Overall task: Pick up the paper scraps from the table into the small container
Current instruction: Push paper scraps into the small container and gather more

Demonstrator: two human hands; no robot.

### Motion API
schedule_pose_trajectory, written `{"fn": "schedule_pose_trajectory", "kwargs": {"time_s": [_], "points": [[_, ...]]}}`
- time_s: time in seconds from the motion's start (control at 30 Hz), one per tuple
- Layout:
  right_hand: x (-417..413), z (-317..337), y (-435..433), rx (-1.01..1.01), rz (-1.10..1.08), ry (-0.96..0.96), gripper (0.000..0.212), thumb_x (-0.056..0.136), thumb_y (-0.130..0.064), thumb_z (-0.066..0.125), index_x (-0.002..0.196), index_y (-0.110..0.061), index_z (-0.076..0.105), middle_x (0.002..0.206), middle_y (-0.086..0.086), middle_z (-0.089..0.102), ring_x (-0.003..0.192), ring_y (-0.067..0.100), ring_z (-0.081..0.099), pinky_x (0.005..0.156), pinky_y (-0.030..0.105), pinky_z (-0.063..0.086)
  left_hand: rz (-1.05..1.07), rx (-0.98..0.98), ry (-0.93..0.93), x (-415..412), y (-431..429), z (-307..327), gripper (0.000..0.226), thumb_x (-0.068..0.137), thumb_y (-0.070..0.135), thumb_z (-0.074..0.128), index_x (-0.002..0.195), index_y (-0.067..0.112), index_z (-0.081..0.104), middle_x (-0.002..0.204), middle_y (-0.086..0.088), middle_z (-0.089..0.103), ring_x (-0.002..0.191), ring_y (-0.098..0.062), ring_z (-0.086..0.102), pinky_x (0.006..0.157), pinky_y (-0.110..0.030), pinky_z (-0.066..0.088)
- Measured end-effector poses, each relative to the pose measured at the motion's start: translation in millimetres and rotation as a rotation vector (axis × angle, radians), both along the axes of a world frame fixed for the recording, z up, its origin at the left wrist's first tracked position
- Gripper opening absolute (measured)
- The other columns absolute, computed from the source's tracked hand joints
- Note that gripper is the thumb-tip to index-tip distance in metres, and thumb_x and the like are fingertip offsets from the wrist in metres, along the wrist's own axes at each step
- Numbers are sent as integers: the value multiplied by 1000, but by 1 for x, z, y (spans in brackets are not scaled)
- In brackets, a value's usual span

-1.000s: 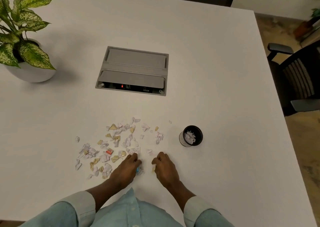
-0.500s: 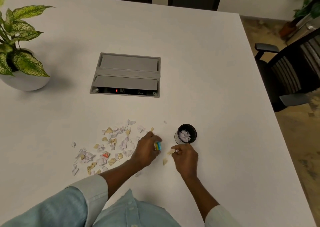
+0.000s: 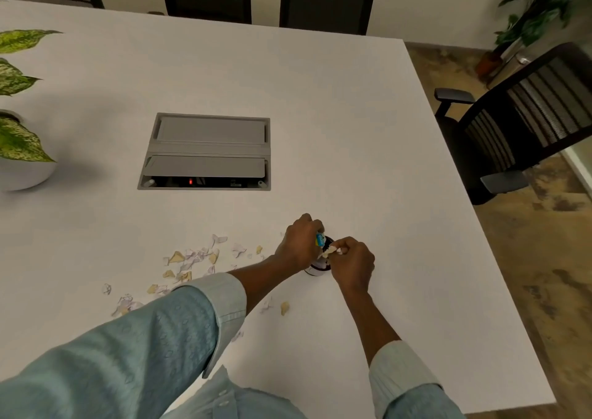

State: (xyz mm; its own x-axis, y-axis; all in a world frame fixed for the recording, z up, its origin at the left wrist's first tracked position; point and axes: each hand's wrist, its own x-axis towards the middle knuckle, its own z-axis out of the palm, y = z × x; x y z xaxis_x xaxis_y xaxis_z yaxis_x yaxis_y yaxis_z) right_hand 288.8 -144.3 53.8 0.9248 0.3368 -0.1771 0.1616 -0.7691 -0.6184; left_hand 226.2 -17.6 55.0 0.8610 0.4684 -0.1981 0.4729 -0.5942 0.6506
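Both hands meet over the small black container (image 3: 319, 267), which they mostly hide; only its lower wall and a bit of rim show. My left hand (image 3: 298, 244) is closed around scraps, a blue and yellow piece sticking out of the fist. My right hand (image 3: 352, 260) pinches white and cream scraps at the container's mouth. Several white and tan paper scraps (image 3: 195, 258) lie scattered on the white table (image 3: 352, 130) to the left of the container. Two more scraps (image 3: 276, 306) rest between my forearms.
A grey cable hatch (image 3: 206, 151) is sunk into the table's middle. A potted plant in a white pot (image 3: 19, 149) stands at the far left. A black office chair (image 3: 519, 124) is off the right edge, and dark chairs line the far side.
Both hands left the scrap pile near me, carried scraps to the right and forward, and now sit above the container. The camera view shifted right and closer.
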Motion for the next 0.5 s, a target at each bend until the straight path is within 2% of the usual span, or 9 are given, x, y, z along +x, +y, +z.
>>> {"fn": "schedule_pose_trajectory", "kwargs": {"time_s": [0.17, 0.27, 0.4, 0.5], "points": [[1, -1, 2, -86, 74, 21, 24, 85, -9, 71, 107, -18, 74, 102, 9, 75, 95, 27, 69, 84, 38, 57, -82, 20, 58, 0, -3, -3, 51, 88, 21, 76, 134, 9, 58, 128, -12, 59, 114, -32, 59, 97, -41, 49], [0, 1, 0, -103, 86, -11, 27, 86, -5, 68, 110, -16, 72, 103, 10, 73, 96, 27, 69, 84, 36, 56, -70, 14, 35, -6, -2, -2, 56, 86, 22, 77, 137, 10, 55, 132, -10, 59, 115, -30, 60, 96, -42, 52], [-8, 4, -2, -78, 58, -51, 25, 84, 1, 65, 96, -19, 72, 97, 4, 70, 90, 26, 68, 69, 28, 48, 3, 47, 9, -25, 9, -4, 43, 87, 28, 77, 126, 18, 61, 122, 0, 64, 104, -23, 65, 82, -38, 55], [-20, 4, -3, -16, 76, -31, 25, 84, -3, 68, 82, -28, 69, 88, -5, 70, 82, 20, 68, 67, 31, 53, 66, 49, 29, -50, 23, -12, 27, 89, 30, 75, 113, 21, 66, 112, 4, 66, 100, -19, 64, 81, -36, 53]]}}
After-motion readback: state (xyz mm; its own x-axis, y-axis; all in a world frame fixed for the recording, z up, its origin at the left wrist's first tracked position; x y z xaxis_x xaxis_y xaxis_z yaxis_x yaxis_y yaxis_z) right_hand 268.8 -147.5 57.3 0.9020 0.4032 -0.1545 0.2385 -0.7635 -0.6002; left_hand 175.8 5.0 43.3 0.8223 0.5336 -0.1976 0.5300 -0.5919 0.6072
